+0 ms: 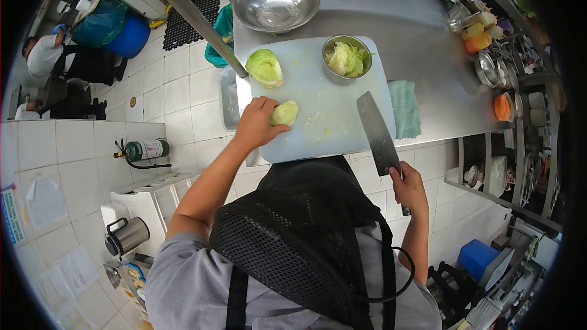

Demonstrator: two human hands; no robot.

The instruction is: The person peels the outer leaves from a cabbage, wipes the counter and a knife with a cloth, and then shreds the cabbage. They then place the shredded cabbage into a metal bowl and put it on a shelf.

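My left hand (260,123) is closed around a small piece of lettuce (285,113) at the left side of the white cutting board (318,143). In my right hand (408,188) is the handle of a cleaver (377,131), its wide dark blade reaching over the board's right edge. A larger cut lettuce chunk (264,67) lies at the board's upper left. At the upper right stands a steel pot (346,78) holding cut lettuce leaves (347,59). Small lettuce scraps are scattered between them.
Behind the board sits a large steel bowl (276,5). A green cloth (405,109) lies right of the board on the steel table (446,85). A metal post (205,24) rises at the left. Two people (67,58) are far left, near a blue bin (127,35).
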